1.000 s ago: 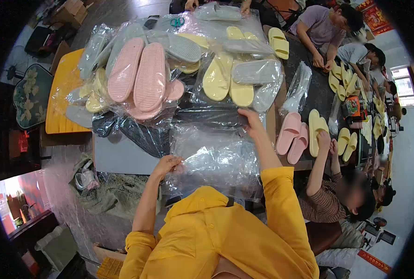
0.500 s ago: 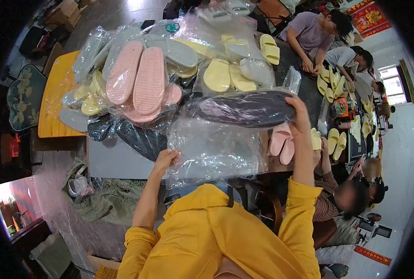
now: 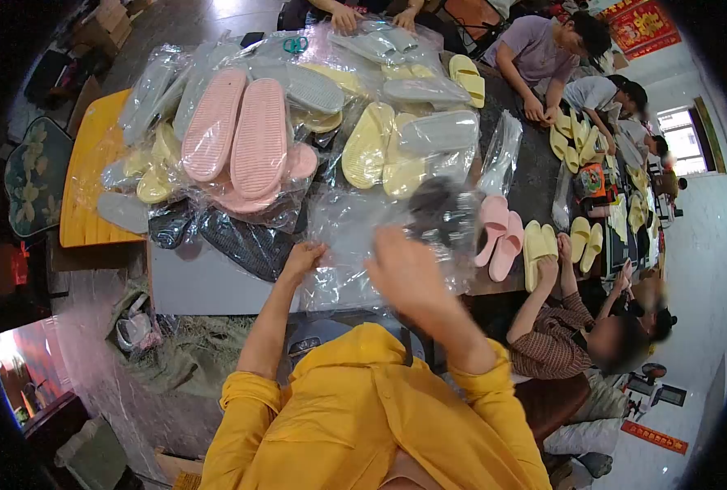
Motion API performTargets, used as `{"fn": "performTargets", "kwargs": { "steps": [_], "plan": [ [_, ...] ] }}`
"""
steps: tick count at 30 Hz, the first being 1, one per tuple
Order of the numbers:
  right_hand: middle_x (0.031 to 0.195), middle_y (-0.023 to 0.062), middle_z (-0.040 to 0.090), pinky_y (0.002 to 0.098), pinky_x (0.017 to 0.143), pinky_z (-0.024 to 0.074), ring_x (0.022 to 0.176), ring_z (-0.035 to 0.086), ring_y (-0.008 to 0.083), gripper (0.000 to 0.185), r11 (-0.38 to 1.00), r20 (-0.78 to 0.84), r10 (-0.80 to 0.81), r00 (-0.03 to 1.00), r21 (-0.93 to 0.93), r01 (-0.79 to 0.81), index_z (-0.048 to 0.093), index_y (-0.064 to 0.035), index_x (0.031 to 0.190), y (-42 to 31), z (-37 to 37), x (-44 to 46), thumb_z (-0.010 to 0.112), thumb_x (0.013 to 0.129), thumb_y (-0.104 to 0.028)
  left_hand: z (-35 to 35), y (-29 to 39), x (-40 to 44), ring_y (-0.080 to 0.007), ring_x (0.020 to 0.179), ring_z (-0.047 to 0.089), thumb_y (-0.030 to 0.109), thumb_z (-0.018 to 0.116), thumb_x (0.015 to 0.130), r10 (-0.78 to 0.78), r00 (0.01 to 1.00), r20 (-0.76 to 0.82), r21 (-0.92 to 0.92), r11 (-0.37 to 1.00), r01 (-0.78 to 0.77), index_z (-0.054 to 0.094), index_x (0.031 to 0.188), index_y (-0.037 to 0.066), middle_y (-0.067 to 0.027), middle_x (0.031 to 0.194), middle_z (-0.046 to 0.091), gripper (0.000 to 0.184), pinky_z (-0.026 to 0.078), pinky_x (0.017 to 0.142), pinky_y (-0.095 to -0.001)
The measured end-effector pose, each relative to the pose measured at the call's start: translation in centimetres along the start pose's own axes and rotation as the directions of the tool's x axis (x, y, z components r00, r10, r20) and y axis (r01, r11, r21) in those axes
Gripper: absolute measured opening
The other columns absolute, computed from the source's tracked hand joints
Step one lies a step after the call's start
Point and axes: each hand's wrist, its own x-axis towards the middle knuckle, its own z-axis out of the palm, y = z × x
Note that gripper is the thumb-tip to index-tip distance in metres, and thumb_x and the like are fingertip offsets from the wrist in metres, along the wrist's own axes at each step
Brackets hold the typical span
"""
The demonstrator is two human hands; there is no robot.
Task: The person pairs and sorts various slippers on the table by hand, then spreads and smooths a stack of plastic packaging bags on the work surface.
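Head view: the left hand looks pinched onto the left edge of a clear plastic bag, around the middle of the frame. The right hand is a blur over the bag's right half, so I honestly can't tell if that grip is loose or holding something.

Handling-wise, I'd guess the bag weighs next to nothing: floppy, kinda slick, easy to crease or tear. An edge or corner pinch is probably the way to go, not a fistful of the middle. There's also a blurry dark slipper, likely soft and light, best taken by the sides of its sole.

As for where stuff sits, the bag lies just right of the left hand, touching it, and stretches under the right hand at the near side of the table. The dark slipper is up and right of the right hand; can't make out whether it's inside the bag or beneath it.

Further out: bagged pink slippers upper left of center, bagged yellow slippers above the bag, and a bare pink pair right of center, near a co-worker's hand.
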Motion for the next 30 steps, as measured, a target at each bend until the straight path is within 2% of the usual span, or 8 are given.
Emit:
{"fn": "performTargets", "kwargs": {
  "steps": [1, 3, 9, 11, 13, 18, 23, 30],
  "plan": [
    [0.113, 0.02, 0.058, 0.0451, 0.079, 0.0508, 0.093, 0.062, 0.0369, 0.047, 0.998, 0.298, 0.056, 0.953, 0.018, -0.064, 0.053, -0.0019, 0.12, -1.6, 2.5, 1.2, 0.065, 0.083, -0.027, 0.2, 0.4, -0.2, -0.011, 0.056, 0.053, 0.025, 0.065, 0.09, -0.016, 1.0, 0.0, -0.055, 0.998, 0.016, 0.068, 0.084, 0.001, -0.0027, 0.069, 0.063, 0.024, 0.041, 0.051, -0.0256],
    [0.119, 0.018, 0.055, 0.0442, 0.082, 0.0504, 0.099, 0.06, 0.0358, 0.05, 0.962, 0.107, -0.228, 0.968, 0.177, 0.207, 0.051, -0.0028, 0.126, -1.8, 8.9, 0.5, 0.066, 0.084, -0.025, -1.2, -2.3, 2.1, -0.0112, 0.058, 0.055, 0.022, 0.064, 0.089, 0.085, 0.995, 0.055, 0.029, 0.996, -0.087, 0.068, 0.086, 0.0, -0.0036, 0.075, 0.065, 0.023, 0.043, 0.053, -0.0257],
    [0.119, 0.0161, 0.056, 0.0395, 0.087, 0.0485, 0.103, 0.059, 0.0327, 0.04, 0.851, -0.108, -0.133, 0.985, 0.497, 0.169, 0.055, -0.0033, 0.123, 4.0, 13.0, -2.9, 0.063, 0.087, -0.017, -1.7, -1.1, 1.2, -0.0121, 0.072, 0.058, 0.02, 0.063, 0.087, -0.006, 0.999, 0.037, 0.207, 0.978, -0.002, 0.067, 0.1, -0.001, -0.0066, 0.091, 0.068, 0.025, 0.045, 0.063, -0.028],
    [0.112, 0.015, 0.06, 0.0344, 0.085, 0.0482, 0.101, 0.061, 0.0272, 0.031, 0.621, 0.073, 0.185, 0.98, 0.765, -0.174, 0.059, -0.0026, 0.117, 7.6, 13.4, -3.9, 0.06, 0.089, -0.013, -0.9, 1.0, -0.7, -0.0135, 0.078, 0.059, 0.019, 0.063, 0.087, 0.012, 1.0, -0.003, 0.204, 0.979, -0.011, 0.064, 0.109, -0.001, -0.0067, 0.094, 0.067, 0.029, 0.046, 0.067, -0.0281],
    [0.106, 0.0153, 0.062, 0.0344, 0.086, 0.0488, 0.097, 0.062, 0.027, 0.023, 0.8, -0.181, 0.312, 0.933, 0.58, -0.155, 0.063, -0.0033, 0.109, 13.3, 15.3, -4.5, 0.057, 0.089, -0.011, -2.2, -0.2, 0.3, -0.0161, 0.094, 0.058, 0.026, 0.059, 0.09, -0.036, 0.998, 0.049, 0.154, 0.988, 0.028, 0.058, 0.122, 0.003, -0.0078, 0.11, 0.064, 0.04, 0.044, 0.083, -0.029],
    [0.099, 0.0068, 0.064, 0.0264, 0.078, 0.0479, 0.089, 0.058, 0.0129, 0.023, 0.392, -0.15, 0.623, 0.768, 0.909, -0.14, 0.063, 0.0021, 0.108, 23.3, 19.3, -4.5, 0.049, 0.089, 0.0, -1.7, 0.3, -0.8, -0.0182, 0.109, 0.053, 0.039, 0.051, 0.095, -0.095, 0.994, -0.053, -0.041, 0.995, 0.093, 0.046, 0.137, 0.005, -0.009, 0.126, 0.056, 0.053, 0.039, 0.093, -0.0307],
    [0.109, 0.0098, 0.061, 0.0287, 0.082, 0.0467, 0.093, 0.057, 0.0177, 0.03, 0.663, -0.01, 0.425, 0.905, 0.685, -0.303, 0.063, -0.0023, 0.115, 28.2, 21.8, -3.2, 0.057, 0.085, -0.004, -1.9, -0.5, -0.1, -0.0204, 0.102, 0.057, 0.037, 0.058, 0.093, 0.069, 0.991, -0.117, 0.259, 0.965, -0.037, 0.051, 0.132, 0.003, -0.0117, 0.119, 0.06, 0.053, 0.043, 0.087, -0.0313],
    [0.144, 0.0148, 0.041, 0.0425, 0.109, 0.0312, 0.13, 0.04, 0.0351, 0.063, 0.891, 0.069, -0.225, 0.972, 0.418, 0.177, 0.053, -0.0143, 0.133, 23.2, 16.0, -0.2, 0.075, 0.076, -0.031, -0.4, 0.2, -0.5, -0.0174, 0.081, 0.061, 0.021, 0.057, 0.092, 0.192, 0.952, -0.239, 0.418, 0.905, -0.077, 0.06, 0.113, 0.0, -0.0107, 0.089, 0.065, 0.03, 0.047, 0.072, -0.0315]
  ]
}}
